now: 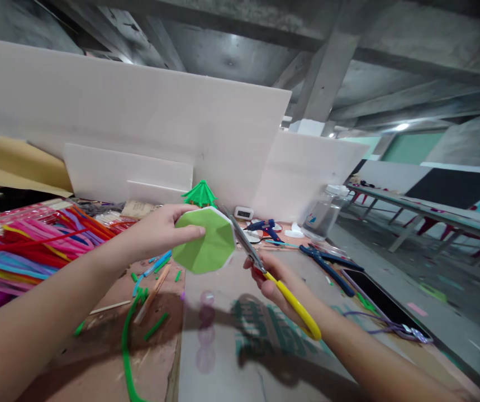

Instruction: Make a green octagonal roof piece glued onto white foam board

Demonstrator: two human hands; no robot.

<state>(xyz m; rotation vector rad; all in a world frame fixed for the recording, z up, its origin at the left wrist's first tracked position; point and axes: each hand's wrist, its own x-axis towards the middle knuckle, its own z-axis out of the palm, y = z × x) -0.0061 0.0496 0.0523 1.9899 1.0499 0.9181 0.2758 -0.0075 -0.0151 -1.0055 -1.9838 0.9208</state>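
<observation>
My left hand [162, 229] pinches a light green paper polygon [205, 241] with a white edge and holds it up over the table. My right hand [274, 279] is closed round the yellow handles of a pair of scissors [265, 268]. The metal blades point up and left and lie along the paper's right edge. A small green paper tree [200, 193] stands just behind the paper, in front of the white boards.
Piles of coloured pipe cleaners [30, 245] fill the left. Green scraps, a green pipe cleaner [127, 346] and wooden sticks lie on the brown table [109, 357]. A blue glue gun [265, 226], blue pliers [327, 265], a clear jar [326, 215] and a dark tablet [380, 301] sit to the right. White foam boards [139, 123] stand behind.
</observation>
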